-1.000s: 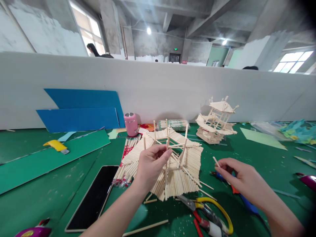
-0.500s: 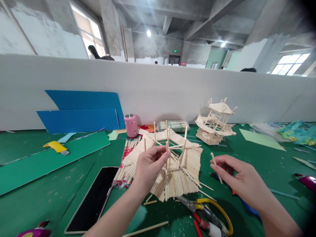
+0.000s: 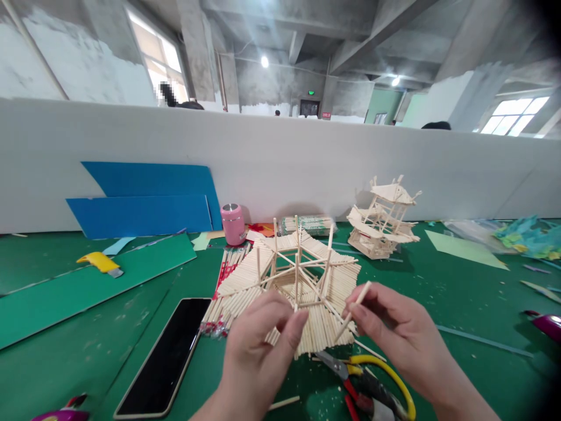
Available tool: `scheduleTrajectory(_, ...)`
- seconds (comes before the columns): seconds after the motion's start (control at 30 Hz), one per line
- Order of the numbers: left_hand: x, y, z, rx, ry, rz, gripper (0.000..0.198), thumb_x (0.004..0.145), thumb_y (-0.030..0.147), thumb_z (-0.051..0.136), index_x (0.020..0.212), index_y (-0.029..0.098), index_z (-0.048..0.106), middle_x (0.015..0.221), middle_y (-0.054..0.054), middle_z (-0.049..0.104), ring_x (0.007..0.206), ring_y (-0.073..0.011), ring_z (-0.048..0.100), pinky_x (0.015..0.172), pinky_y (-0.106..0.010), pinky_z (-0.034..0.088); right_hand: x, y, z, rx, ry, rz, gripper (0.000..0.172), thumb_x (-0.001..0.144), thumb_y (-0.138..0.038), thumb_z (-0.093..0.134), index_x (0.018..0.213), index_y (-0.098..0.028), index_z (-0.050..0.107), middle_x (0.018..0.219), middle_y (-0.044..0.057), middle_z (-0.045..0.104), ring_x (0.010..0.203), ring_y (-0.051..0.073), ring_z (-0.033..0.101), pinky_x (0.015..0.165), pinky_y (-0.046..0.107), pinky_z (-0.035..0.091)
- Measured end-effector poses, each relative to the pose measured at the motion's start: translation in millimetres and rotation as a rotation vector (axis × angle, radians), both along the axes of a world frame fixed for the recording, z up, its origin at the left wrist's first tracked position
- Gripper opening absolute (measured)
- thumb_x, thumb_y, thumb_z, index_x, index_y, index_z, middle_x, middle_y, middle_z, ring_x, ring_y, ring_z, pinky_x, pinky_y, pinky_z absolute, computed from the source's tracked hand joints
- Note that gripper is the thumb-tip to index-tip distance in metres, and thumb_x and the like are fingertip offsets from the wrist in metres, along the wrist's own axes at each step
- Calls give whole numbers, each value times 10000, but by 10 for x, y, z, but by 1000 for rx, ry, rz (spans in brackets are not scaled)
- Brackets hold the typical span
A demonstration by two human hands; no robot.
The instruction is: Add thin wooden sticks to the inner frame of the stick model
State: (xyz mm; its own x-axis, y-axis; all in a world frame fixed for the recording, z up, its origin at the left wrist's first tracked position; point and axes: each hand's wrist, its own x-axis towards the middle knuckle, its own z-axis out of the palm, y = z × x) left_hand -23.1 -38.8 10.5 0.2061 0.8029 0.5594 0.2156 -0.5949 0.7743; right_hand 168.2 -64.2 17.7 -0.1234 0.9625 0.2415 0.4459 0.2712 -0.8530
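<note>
Apparently, the person is fitting short sticks into the upper frame of the model (image 3: 319,327), which is sitting at the middle of the worktop (image 3: 210,374), its stick-covered roof spreading around an open centre; several posts (image 3: 297,280) are standing up about that opening, and some thin crosspieces are linking them. The right hand (image 3: 394,327) is pinching a short stick (image 3: 345,324) between thumb and fingers, holding it aslant before the roof's near right edge; whether the stick is touching the roof is not clear. The left hand (image 3: 263,351) is hovering before the near left side, thumb and fingers curling close together; one cannot tell whether anything is sitting between them.

The step in hand is seemingly one of placing or preparing that piece, not yet one of fixing it; the next move is probably calling for turning the stick to the wanted angle, lining its end up with a post, and steadying that post lightly with the left hand; the posts are looking slender, so a hard push is risking a lean. The cutters (image 3: 337,365) are lying just beside the roof's near edge, handy for trimming.
</note>
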Motion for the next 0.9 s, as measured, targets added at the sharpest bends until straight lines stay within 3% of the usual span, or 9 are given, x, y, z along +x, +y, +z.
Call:
scheduleTrajectory(0.13, 68, -163, 46, -122, 32, -188, 177, 809, 122, 443, 775, 162, 611, 729, -50, 586, 678, -158, 554, 619, -249, 447, -214, -44, -43, 47, 177, 93, 88, 796, -274, 528, 759, -223, 589, 716, -17, 552, 633, 113, 498, 565, 210, 399)
scheduleTrajectory(0.23, 109, -233, 36, -283, 30, -256, 197, 839, 177, 409, 818, 179, 605, 666, -23, 586, 617, -149, 537, 581, -234, 439, -307, -63, -85, 72, 270, 111, 77, 782, -244, 547, 805, -246, 620, 733, -17, 547, 639, 109, 510, 556, 204, 406)
scheduleTrajectory(0.37, 105, -261, 26, -370, 50, -253, 217, 844, 211, 415, 751, 176, 608, 672, -24, 599, 620, -148, 516, 587, -230, 425, -324, -60, -123, 78, 326, 51, 71, 772, -247, 563, 823, -250, 612, 737, -19, 566, 621, 103, 513, 537, 189, 412)
scheduleTrajectory(0.57, 68, -253, 6, -324, 124, -180, 213, 834, 219, 434, 698, 166, 588, 589, 3, 535, 549, -128, 452, 514, -207, 384, -286, -51, -145, 116, 360, -19, 76, 787, -244, 552, 781, -251, 627, 698, -35, 572, 639, 90, 515, 561, 161, 415)
scheduleTrajectory(0.9, 64, -232, -8, -236, 170, -153, 182, 825, 201, 460, 763, 160, 626, 660, -36, 618, 604, -152, 542, 560, -235, 425, -272, -86, -170, 164, 294, -15, 77, 776, -248, 569, 768, -237, 645, 711, -5, 584, 661, 121, 523, 567, 210, 424)
